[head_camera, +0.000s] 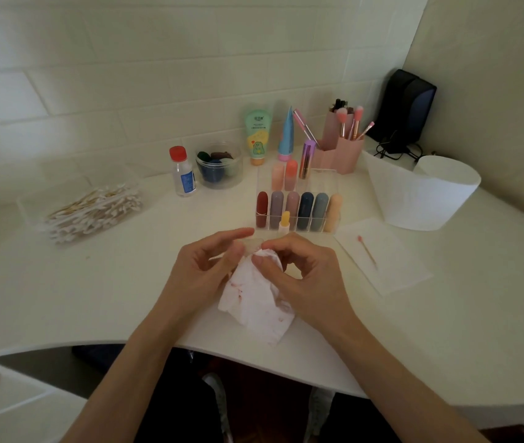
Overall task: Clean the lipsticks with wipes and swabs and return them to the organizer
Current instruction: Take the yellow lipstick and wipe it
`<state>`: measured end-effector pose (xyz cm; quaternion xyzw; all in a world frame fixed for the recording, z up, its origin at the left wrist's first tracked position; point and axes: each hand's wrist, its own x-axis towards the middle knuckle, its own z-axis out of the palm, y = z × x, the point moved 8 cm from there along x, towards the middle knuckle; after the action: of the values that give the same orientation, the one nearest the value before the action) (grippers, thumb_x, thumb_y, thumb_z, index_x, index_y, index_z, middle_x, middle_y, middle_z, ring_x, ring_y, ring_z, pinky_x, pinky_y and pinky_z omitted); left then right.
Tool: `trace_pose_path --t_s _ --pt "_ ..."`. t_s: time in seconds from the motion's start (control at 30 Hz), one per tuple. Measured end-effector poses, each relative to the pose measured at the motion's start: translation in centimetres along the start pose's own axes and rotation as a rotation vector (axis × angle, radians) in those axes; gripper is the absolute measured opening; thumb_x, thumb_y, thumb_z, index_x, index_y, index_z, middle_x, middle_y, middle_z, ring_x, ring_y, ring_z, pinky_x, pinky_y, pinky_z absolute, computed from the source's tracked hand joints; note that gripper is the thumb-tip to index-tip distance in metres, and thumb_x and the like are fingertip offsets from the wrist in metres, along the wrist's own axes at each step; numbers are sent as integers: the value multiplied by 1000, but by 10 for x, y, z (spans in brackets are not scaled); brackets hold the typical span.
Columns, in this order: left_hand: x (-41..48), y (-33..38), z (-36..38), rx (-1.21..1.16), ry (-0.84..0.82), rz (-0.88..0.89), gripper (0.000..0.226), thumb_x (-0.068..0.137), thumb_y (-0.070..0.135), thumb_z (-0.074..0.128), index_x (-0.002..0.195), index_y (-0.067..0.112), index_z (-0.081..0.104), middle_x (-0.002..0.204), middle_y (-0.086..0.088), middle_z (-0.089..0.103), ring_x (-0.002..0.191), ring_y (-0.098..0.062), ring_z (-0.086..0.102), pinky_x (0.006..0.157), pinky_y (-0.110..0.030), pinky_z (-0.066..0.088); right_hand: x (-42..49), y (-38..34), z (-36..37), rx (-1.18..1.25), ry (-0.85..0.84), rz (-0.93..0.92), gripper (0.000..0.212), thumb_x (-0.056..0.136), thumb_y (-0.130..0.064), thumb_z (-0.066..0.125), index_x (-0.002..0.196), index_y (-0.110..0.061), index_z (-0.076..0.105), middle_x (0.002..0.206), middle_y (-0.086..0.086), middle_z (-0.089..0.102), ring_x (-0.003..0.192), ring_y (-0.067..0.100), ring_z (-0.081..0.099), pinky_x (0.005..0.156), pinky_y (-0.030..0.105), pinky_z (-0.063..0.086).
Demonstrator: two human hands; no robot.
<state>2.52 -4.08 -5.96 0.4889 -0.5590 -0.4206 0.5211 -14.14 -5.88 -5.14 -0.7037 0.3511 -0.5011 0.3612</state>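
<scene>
Centrally, the left hand (209, 266) pinches a translucent cap (252, 243); the right hand (302, 276) grips a stained wipe (254, 302) against it. The lipstick organizer (321, 183) stands just beyond, at twelve o'clock.

Green tube (258, 135), 12 o'clock on the desk (94, 282): label carries small characters, too blurred to read. Clear bottle (184, 174), 11 o'clock: blue label, print illegible. Nothing else lettered.

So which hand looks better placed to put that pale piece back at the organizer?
Likely the left hand: it holds the pale piece just before the organizer; the right hand grips the wipe.
</scene>
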Motion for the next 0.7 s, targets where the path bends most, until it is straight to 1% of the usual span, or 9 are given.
trace_pose_path --t_s 0.03,0.1,0.2,0.33,0.43,0.5,0.57,0.63,0.7 --pt "0 -1 0 4 8 -18 30 94 34 57 109 17 76 98 -1 78 88 -16 74 73 -28 59 0 0 0 -2 0 2 15 90 -16 78 104 -13 77 92 -4 74 82 23 68 72 42 56" --pt "0 -2 -3 18 46 -14 27 91 34 59 97 15 78 88 -2 78 79 -12 72 69 -22 55 -1 2 1 -12 5 7 15 90 -16 78 104 -11 77 92 -3 74 81 22 67 72 40 56" --pt "0 3 -5 44 54 57 24 87 25 68 105 13 77 94 1 78 86 -14 74 73 -23 58 -1 2 0 -11 10 12 15 90 -18 77 105 -12 77 93 -5 75 83 21 68 73 36 58" --pt "-1 7 -7 88 98 119 23 87 8 74 108 18 76 94 2 78 80 -18 73 70 -24 59 1 3 -1 12 14 54 14 91 -16 76 105 -14 77 92 -7 76 85 20 71 74 33 60" --pt "1 2 -15 64 173 85 23 91 9 72 112 18 75 100 5 76 74 -12 68 67 -20 54 2 8 -7 36 60 124 11 92 -15 75 103 -15 78 90 -8 76 83 15 71 71 24 57" --pt "3 -4 -25 0 243 30 21 95 15 69 114 22 73 102 6 74 72 -10 62 63 -19 49 1 13 -10 -46 59 172 11 92 -19 75 102 -19 79 89 -11 76 80 8 67 70 16 50" --pt "2 -7 -31 -36 293 -3 20 97 22 66 115 26 72 101 5 71 75 -9 61 64 -20 50 0 17 -9 -218 36 182 14 91 -28 75 104 -24 80 91 -15 73 82 5 62 72 11 44" --pt "1 -8 -34 -39 318 -8 19 98 24 65 116 27 71 99 2 70 76 -9 61 65 -21 51 -1 19 -5 -370 -3 177 23 91 -36 74 112 -30 78 95 -17 67 87 3 58 74 6 40" --pt "0 -6 -33 -35 331 1 19 97 23 66 116 26 70 99 3 70 75 -9 60 65 -20 50 -1 20 -1 -469 -25 169 33 88 -44 74 120 -33 74 99 -16 61 87 0 53 77 5 36"
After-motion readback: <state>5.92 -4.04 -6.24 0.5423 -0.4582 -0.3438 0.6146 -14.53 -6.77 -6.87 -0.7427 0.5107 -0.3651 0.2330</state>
